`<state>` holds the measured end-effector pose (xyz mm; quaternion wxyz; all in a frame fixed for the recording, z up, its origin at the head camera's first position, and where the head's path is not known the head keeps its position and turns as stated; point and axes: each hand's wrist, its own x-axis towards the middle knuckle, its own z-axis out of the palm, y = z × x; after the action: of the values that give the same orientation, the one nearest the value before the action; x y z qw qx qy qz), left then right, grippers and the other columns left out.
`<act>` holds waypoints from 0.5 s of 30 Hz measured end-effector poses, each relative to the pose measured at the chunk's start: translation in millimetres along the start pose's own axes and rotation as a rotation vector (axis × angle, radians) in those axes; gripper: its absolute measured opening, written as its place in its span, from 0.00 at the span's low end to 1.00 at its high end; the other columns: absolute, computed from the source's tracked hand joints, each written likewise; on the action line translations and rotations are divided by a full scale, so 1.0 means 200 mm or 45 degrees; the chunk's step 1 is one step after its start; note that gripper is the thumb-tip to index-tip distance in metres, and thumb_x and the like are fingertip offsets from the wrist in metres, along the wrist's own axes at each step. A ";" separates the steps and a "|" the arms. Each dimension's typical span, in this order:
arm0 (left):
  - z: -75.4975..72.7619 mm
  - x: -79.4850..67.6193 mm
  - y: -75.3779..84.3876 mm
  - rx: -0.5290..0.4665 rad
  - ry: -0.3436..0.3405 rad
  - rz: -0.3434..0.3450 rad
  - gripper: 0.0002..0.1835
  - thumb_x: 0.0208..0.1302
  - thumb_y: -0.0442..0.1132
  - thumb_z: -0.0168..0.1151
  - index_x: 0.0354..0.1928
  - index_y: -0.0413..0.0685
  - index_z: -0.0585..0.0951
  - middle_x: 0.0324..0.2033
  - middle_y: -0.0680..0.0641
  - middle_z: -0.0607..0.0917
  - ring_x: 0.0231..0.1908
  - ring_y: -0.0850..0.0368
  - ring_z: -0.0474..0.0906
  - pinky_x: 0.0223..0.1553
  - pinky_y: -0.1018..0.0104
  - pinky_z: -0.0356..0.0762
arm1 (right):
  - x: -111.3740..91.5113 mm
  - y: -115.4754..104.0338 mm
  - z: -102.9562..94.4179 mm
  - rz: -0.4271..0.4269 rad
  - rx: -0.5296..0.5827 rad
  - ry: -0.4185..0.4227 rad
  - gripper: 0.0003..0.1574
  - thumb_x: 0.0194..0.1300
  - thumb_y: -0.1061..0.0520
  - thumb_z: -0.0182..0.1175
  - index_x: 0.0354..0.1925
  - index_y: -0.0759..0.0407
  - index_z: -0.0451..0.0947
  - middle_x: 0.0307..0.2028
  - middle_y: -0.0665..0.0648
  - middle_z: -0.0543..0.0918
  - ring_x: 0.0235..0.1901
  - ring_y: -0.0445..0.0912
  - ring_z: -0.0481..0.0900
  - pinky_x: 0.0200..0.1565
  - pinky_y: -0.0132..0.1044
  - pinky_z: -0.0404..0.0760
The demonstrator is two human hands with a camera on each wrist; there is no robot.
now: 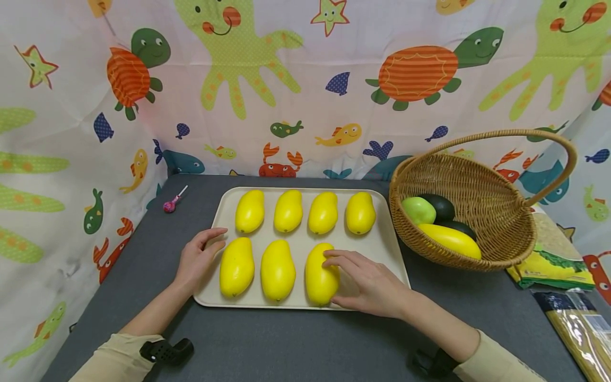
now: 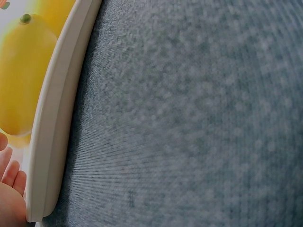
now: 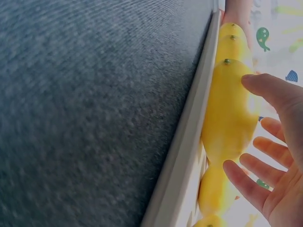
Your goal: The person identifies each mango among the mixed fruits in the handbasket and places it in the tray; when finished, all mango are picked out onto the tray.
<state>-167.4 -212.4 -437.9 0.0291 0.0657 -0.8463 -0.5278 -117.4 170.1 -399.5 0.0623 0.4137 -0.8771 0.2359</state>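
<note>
A beige tray (image 1: 382, 249) holds several yellow mangoes in two rows. My right hand (image 1: 369, 282) is at the front-row mango (image 1: 319, 281) on the right, its fingertips over the fruit's right side. In the right wrist view the thumb (image 3: 267, 87) overlaps that mango's upper part, and the fingers are spread and loosely extended. At the tray's left edge, my left hand (image 1: 200, 257) lies beside the leftmost front mango (image 1: 237, 268), fingers relaxed and not wrapped round anything. The left wrist view shows only part of this hand (image 2: 12, 184), by the tray rim.
A tilted wicker basket (image 1: 501, 207) stands right of the tray, with a green apple (image 1: 419, 210), a yellow mango (image 1: 451, 240) and dark avocados (image 1: 439, 206). Packaged goods (image 1: 556, 252) lie farther right. A lollipop (image 1: 170, 206) rests on the grey table (image 1: 286, 345) at back left.
</note>
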 end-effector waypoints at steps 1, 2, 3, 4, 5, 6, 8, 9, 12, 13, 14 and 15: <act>0.00 0.00 0.00 0.002 0.000 0.001 0.18 0.67 0.38 0.58 0.57 0.43 0.79 0.57 0.42 0.78 0.64 0.47 0.66 0.68 0.51 0.57 | 0.00 0.00 0.00 -0.005 0.000 0.005 0.38 0.51 0.44 0.74 0.58 0.50 0.72 0.64 0.51 0.72 0.62 0.44 0.70 0.57 0.43 0.76; 0.00 0.00 0.00 0.002 -0.002 0.007 0.18 0.67 0.38 0.58 0.58 0.43 0.79 0.57 0.41 0.78 0.64 0.46 0.66 0.68 0.50 0.57 | 0.00 0.00 -0.01 -0.013 0.001 0.014 0.38 0.51 0.44 0.74 0.58 0.50 0.73 0.64 0.51 0.72 0.62 0.44 0.70 0.56 0.44 0.76; 0.00 0.00 0.00 0.000 -0.003 0.008 0.18 0.67 0.38 0.58 0.58 0.43 0.79 0.57 0.41 0.78 0.64 0.46 0.66 0.68 0.50 0.57 | 0.00 0.00 -0.02 -0.018 0.003 0.022 0.38 0.52 0.45 0.74 0.58 0.51 0.73 0.63 0.51 0.73 0.62 0.44 0.71 0.56 0.44 0.76; 0.00 0.00 0.00 -0.003 -0.004 0.010 0.18 0.67 0.37 0.58 0.57 0.43 0.79 0.57 0.41 0.78 0.64 0.46 0.66 0.68 0.50 0.57 | 0.00 0.00 -0.02 -0.023 0.004 0.030 0.37 0.52 0.45 0.74 0.58 0.51 0.73 0.63 0.52 0.74 0.61 0.44 0.71 0.56 0.44 0.76; 0.00 0.00 0.00 -0.005 -0.003 0.011 0.18 0.67 0.37 0.58 0.57 0.43 0.79 0.57 0.41 0.78 0.64 0.46 0.66 0.68 0.50 0.57 | 0.00 0.01 -0.04 -0.026 0.007 0.038 0.36 0.52 0.46 0.74 0.57 0.51 0.74 0.62 0.52 0.74 0.61 0.45 0.72 0.56 0.44 0.76; 0.00 0.00 0.00 -0.006 -0.005 0.013 0.18 0.67 0.37 0.58 0.58 0.43 0.79 0.57 0.41 0.78 0.64 0.46 0.66 0.68 0.50 0.57 | 0.00 0.01 -0.05 -0.026 0.012 0.046 0.34 0.53 0.47 0.74 0.57 0.52 0.74 0.62 0.52 0.75 0.61 0.45 0.72 0.56 0.44 0.77; 0.00 0.00 0.00 -0.010 -0.008 0.016 0.18 0.67 0.37 0.58 0.58 0.43 0.79 0.58 0.41 0.77 0.64 0.46 0.66 0.68 0.50 0.57 | 0.00 0.01 -0.08 -0.007 0.023 0.052 0.32 0.54 0.48 0.73 0.56 0.52 0.75 0.61 0.52 0.75 0.60 0.45 0.73 0.53 0.42 0.78; 0.00 0.00 0.00 -0.012 -0.008 0.013 0.18 0.67 0.37 0.58 0.58 0.43 0.79 0.57 0.42 0.78 0.65 0.47 0.66 0.68 0.51 0.57 | -0.01 0.01 -0.10 0.006 0.027 0.052 0.31 0.55 0.48 0.73 0.55 0.51 0.75 0.61 0.51 0.76 0.59 0.44 0.73 0.52 0.41 0.79; 0.00 0.00 0.00 -0.010 -0.011 0.015 0.18 0.68 0.37 0.58 0.58 0.42 0.79 0.58 0.42 0.78 0.65 0.47 0.66 0.68 0.51 0.57 | -0.02 0.01 -0.16 0.038 0.028 0.061 0.29 0.55 0.49 0.73 0.54 0.50 0.75 0.60 0.50 0.76 0.56 0.43 0.75 0.47 0.37 0.81; 0.00 0.00 0.00 -0.011 -0.012 0.015 0.18 0.68 0.36 0.58 0.58 0.42 0.79 0.58 0.42 0.77 0.65 0.47 0.65 0.68 0.51 0.57 | -0.02 0.01 -0.18 0.044 0.025 0.064 0.29 0.55 0.49 0.72 0.54 0.49 0.75 0.60 0.49 0.76 0.54 0.42 0.76 0.45 0.36 0.81; 0.00 0.00 0.00 -0.012 -0.013 0.015 0.18 0.68 0.36 0.58 0.58 0.42 0.79 0.58 0.42 0.77 0.65 0.47 0.65 0.68 0.51 0.57 | -0.03 0.02 -0.21 0.050 0.016 0.072 0.29 0.55 0.50 0.73 0.54 0.49 0.75 0.60 0.49 0.76 0.53 0.42 0.77 0.44 0.36 0.82; 0.00 0.00 0.00 -0.012 -0.013 0.013 0.18 0.68 0.36 0.58 0.58 0.42 0.79 0.58 0.42 0.78 0.65 0.47 0.65 0.68 0.51 0.57 | -0.03 0.02 -0.23 0.052 0.006 0.081 0.29 0.55 0.50 0.73 0.54 0.49 0.75 0.59 0.49 0.76 0.51 0.41 0.77 0.43 0.35 0.82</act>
<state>-166.9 -212.7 -437.9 0.0277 0.0583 -0.8444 -0.5318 -120.6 198.7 -362.0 0.0845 0.3881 -0.8824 0.2522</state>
